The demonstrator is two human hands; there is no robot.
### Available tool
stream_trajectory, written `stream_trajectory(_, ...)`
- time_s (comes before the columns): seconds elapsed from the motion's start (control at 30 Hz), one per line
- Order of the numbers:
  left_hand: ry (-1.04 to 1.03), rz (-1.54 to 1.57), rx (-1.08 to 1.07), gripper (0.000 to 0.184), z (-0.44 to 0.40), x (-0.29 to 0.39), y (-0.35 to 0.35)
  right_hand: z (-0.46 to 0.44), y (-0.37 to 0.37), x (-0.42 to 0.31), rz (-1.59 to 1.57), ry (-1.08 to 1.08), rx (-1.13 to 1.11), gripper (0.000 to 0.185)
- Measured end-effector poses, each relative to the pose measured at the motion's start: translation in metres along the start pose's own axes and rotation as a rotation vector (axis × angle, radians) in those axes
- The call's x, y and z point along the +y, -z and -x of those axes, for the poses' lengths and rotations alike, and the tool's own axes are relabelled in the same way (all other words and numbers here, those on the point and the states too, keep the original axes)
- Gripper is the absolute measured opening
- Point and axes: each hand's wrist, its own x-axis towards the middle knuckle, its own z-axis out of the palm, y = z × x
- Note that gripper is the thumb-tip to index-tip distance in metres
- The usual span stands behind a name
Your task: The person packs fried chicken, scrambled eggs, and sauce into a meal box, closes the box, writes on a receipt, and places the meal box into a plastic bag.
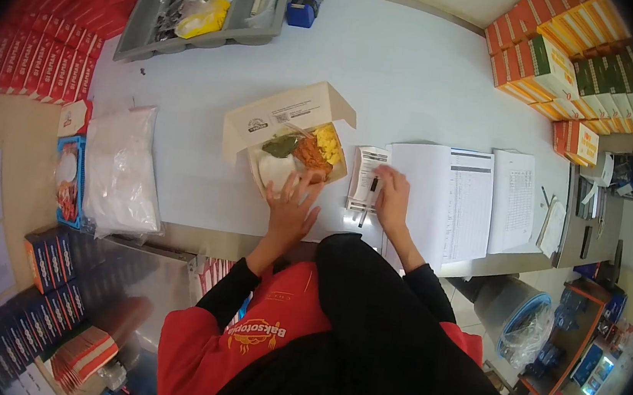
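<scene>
An open cardboard meal box [243, 122] holds white rice [275, 168], a green leaf [282, 144], reddish-brown shredded food [308, 153] and yellow scrambled-looking food [327, 144]. My left hand [292, 206] is open, its spread fingers over the front edge of the box. To the right lies a small printed pad [367, 164] with a black-and-white pen [363, 219] on it. At the pad's right edge, my right hand [393, 199] has loosely bent fingers beside the pen, with no firm grip visible. Whether its fingertips press the paper is unclear.
An open ledger [468, 206] lies right of my right hand. A grey cutlery tray [250, 35] and a blue tape dispenser [304, 3] stand at the back. Plastic bags [120, 169] lie left; stacked boxes [534, 70] fill the back right, red boxes [33, 64] the left.
</scene>
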Motion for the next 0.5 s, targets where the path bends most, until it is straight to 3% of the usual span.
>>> stream_trajectory(0.07,0.028,-0.012,-0.011,0.039,-0.003,-0.010,-0.003,-0.033,0.002,-0.011,-0.039,-0.094,0.137,0.028)
stream_trajectory(0.13,0.051,-0.027,-0.011,0.042,-0.012,-0.023,0.000,-0.073,0.006,-0.027,-0.307,-0.173,0.156,0.030)
stream_trajectory(0.2,0.245,-0.087,0.362,0.049,-0.026,-0.038,0.012,-0.109,0.006,-0.043,-0.335,-0.106,0.190,0.031)
stream_trajectory(0.23,0.246,-0.093,0.374,0.049,-0.038,-0.048,0.018,-0.123,0.006,-0.046,-0.359,-0.055,0.217,0.032)
stream_trajectory(0.27,0.403,-0.156,0.468,0.044,-0.057,-0.054,0.035,-0.134,0.005,-0.041,-0.362,-0.042,0.221,0.032)
stream_trajectory(0.3,0.562,-0.219,0.563,0.040,-0.065,-0.060,0.048,-0.144,0.003,-0.032,-0.275,-0.034,0.018,0.030)
stream_trajectory(0.33,0.565,-0.225,0.579,0.040,-0.059,-0.072,0.053,-0.150,0.000,-0.026,-0.183,-0.024,-0.181,0.028)
stream_trajectory(0.4,0.629,-0.037,0.118,0.029,-0.048,-0.096,0.053,-0.146,0.000,-0.025,-0.174,-0.040,-0.204,0.025)
stream_trajectory(0.43,0.632,-0.039,0.134,0.029,-0.041,-0.097,0.048,-0.140,-0.001,-0.026,-0.165,-0.076,-0.236,0.021)
stream_trajectory(0.5,0.664,0.273,0.136,0.020,-0.019,-0.094,0.040,-0.115,-0.014,-0.021,-0.258,-0.082,-0.208,0.019)
